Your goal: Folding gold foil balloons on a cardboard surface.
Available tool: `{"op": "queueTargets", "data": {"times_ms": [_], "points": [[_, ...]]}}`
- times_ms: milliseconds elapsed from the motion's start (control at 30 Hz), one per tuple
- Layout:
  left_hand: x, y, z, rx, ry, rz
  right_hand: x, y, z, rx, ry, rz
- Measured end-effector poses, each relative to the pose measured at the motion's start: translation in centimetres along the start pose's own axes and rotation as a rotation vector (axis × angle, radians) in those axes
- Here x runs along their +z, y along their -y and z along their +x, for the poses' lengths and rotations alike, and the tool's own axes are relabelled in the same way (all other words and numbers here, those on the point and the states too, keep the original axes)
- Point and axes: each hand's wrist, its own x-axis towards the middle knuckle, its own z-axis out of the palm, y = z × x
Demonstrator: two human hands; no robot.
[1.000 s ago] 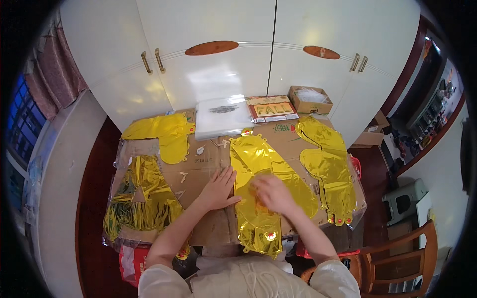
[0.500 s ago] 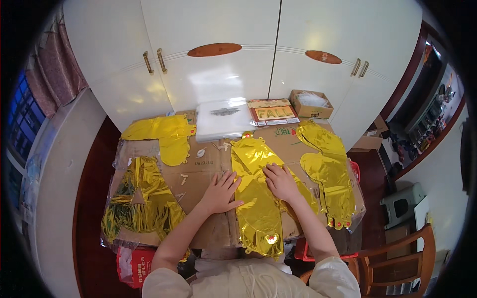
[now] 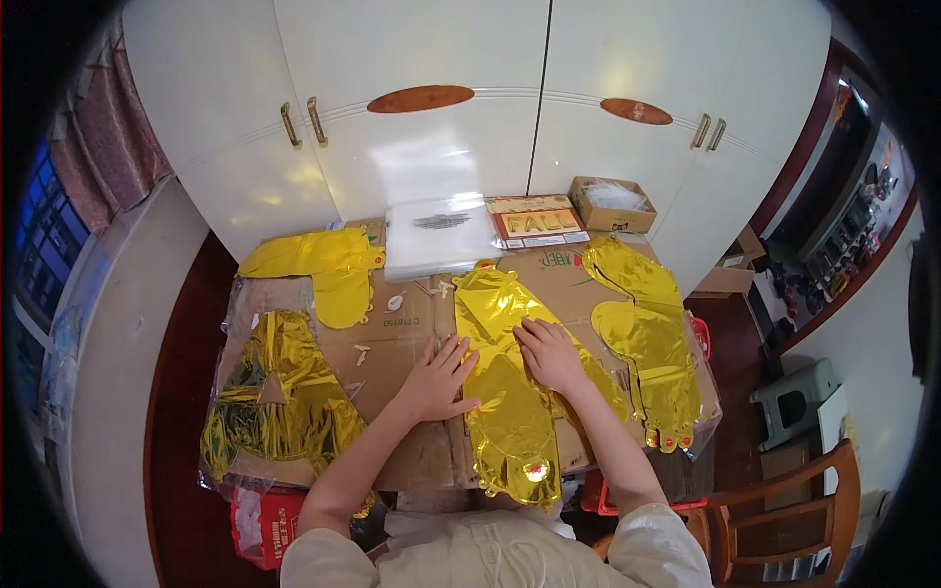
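A flat, uninflated gold foil balloon (image 3: 510, 426) lies folded at the middle of the cardboard-covered table, its near end reaching the front edge. On its left edge rests my left hand (image 3: 431, 382), palm down with fingers outstretched, partly on the cardboard. My right hand (image 3: 551, 355) lies flat on the balloon's right side, fingers spread on the foil. Neither hand grips anything. Another flat gold foil balloon (image 3: 294, 421), shaped like a letter A, lies at the near left. More foil pieces are the upper-left balloon (image 3: 343, 284) and the right-hand balloon (image 3: 652, 343).
At the back stand a stack of clear plastic bags (image 3: 441, 245), a printed flat package (image 3: 539, 221) and a small open cardboard box (image 3: 614, 204). Small white bits (image 3: 362, 355) dot the cardboard (image 3: 417, 461). A wooden chair (image 3: 784, 510) stands at the near right.
My right hand has slid slightly up and left across the foil. The left hand and the balloons look almost unmoved.
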Motion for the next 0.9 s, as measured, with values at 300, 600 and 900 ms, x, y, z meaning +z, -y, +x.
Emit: {"op": "queueTargets", "data": {"times_ms": [300,600,900], "points": [[0.1,-0.1,1.1,0.116,-0.014,0.018,-2.8,-0.8,-1.7,0.232,-0.071,-0.035],[0.5,-0.4,1.3,0.102,-0.022,0.095,-6.9,-2.8,-9.1,0.655,0.2,-0.007],[0.4,-0.5,1.4,0.098,0.025,0.12,-10.6,-2.4,-10.0,0.696,0.244,0.213]]}}
